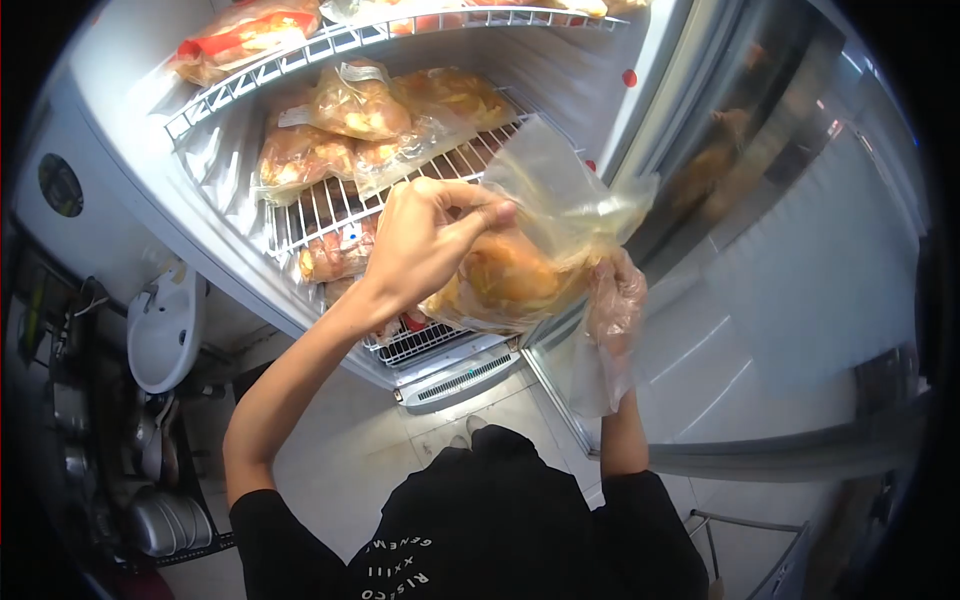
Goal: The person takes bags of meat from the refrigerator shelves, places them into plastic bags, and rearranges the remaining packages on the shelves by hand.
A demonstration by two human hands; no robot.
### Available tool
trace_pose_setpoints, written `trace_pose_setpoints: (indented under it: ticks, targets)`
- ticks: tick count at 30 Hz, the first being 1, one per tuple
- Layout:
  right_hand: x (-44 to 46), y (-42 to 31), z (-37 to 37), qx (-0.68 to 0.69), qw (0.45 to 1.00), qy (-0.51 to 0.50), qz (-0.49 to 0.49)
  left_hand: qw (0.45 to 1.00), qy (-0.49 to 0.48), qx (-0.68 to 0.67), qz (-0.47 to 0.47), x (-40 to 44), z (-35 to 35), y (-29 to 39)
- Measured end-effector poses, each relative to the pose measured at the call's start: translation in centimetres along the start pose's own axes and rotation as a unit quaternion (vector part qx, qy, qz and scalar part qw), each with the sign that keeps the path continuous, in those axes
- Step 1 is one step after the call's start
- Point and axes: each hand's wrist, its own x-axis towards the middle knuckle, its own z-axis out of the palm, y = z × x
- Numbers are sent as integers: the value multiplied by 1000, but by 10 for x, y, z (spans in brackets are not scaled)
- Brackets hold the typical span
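Observation:
A clear plastic bag of raw chicken (515, 275) hangs in front of the open fridge, between my two hands. Its loose upper part (560, 190) stands up, wrinkled and see-through. My left hand (430, 235) is bare and closed, thumb and fingers pinching the bag's left side. On the other side, my right hand (615, 295), in a thin clear plastic glove, is closed on the gathered plastic above the meat. Behind them, several bags of chicken pieces (360, 105) lie on a white wire shelf (300, 225).
An upper rack (350, 40) bears more bagged meat, and wrapped packs (335, 255) sit below the middle shelf. At right the glass fridge door (740, 330) stands open. A white washbasin (165, 335) and metal pots (170, 520) are at left; a metal frame (750, 525) is at lower right.

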Motion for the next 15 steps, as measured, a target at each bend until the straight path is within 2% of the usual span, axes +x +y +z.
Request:
trace_pose_setpoints:
  ticks: [2, 4, 6, 9, 11, 12, 15]
  targets:
    - [-1, -16, 1, -38, 998, 44, 15, 999, -17, -41, -25, -3, 1, -2]
    - [-4, -19, -6, 73, 996, 48, 33, 997, -37, -60, -16, -5, 8, -3]
    - [-9, -25, -11, 84, 994, 59, 34, 995, -53, -82, -8, -6, 18, -3]
    - [-18, -17, -21, -13, 990, 141, 10, 999, -40, -18, 29, -5, 32, 8]
    - [-26, 31, -39, -27, 966, 255, -3, 997, -18, -15, 68, -5, 41, 0]
    - [-30, 28, -40, -63, 966, 250, -9, 997, -18, 8, 70, -7, 39, 2]
    - [-25, -16, -31, -157, 962, 221, -28, 996, -69, -55, -26, -18, 29, 10]
